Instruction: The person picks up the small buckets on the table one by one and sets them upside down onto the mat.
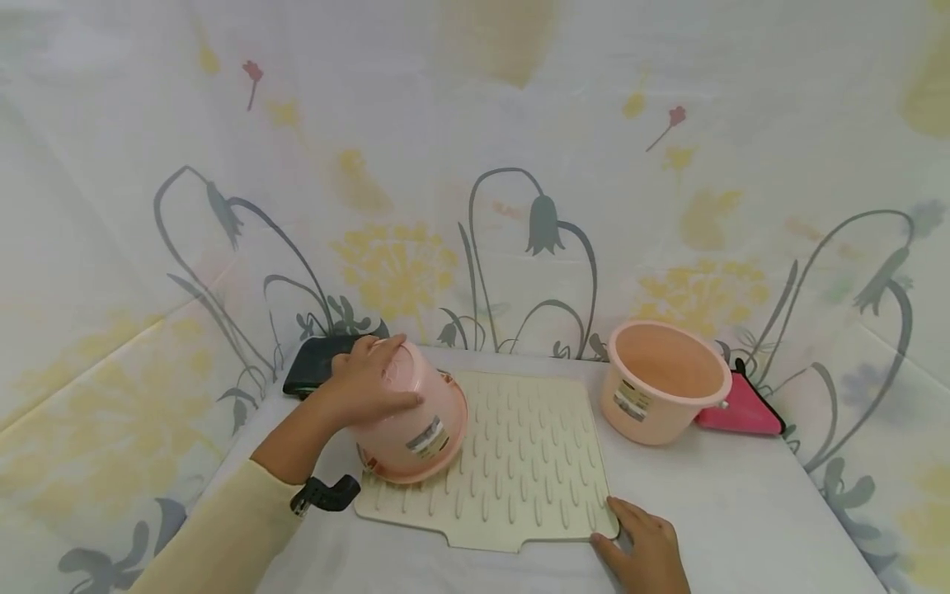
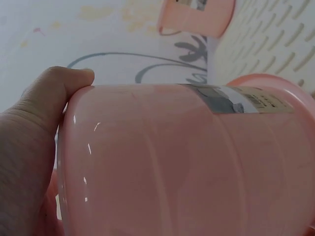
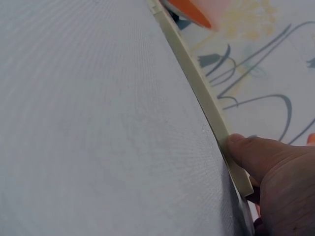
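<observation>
A pink bucket [image 1: 417, 429] stands tilted, mouth down, over the left part of a cream ridged board [image 1: 530, 445]. My left hand [image 1: 371, 384] grips it round its base, the thumb lying along its side. In the left wrist view the bucket's glossy wall [image 2: 162, 157] fills most of the picture, with a printed label near the rim. At the board's front right corner my right hand [image 1: 644, 549] pinches the edge. The right wrist view has the thumb [image 3: 246, 147] pressed on the board's front edge [image 3: 209, 105]; the other fingers are mostly hidden.
Another pink bucket [image 1: 660, 388] stands upright to the right of the board. Behind it lies a bright pink dustpan-like item [image 1: 742, 404] with a black edge. A dark green item [image 1: 315, 363] sits at the back left. Flower-printed cloth [image 1: 416, 165] rises behind the table.
</observation>
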Demonstrator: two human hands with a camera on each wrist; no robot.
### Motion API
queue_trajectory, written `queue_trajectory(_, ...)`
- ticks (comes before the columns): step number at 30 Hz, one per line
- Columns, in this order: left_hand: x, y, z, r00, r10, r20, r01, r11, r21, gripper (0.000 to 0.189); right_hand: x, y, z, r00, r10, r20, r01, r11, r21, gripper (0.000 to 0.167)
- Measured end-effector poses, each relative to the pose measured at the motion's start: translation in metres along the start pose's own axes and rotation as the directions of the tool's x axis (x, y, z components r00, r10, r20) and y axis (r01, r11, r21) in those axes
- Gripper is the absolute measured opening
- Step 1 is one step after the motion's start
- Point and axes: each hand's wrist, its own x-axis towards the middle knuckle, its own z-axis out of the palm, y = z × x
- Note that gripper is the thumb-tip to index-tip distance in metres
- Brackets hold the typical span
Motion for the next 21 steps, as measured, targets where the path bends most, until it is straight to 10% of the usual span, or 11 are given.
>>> queue_trajectory(21,0.013,0.031,0.029,1.000,0.013,-0.012,-0.011,0.987,0.159,0.102,-0.002,-0.006,-0.004,0.999,0.037,0.020,-0.037,0.999,0.032,0.081)
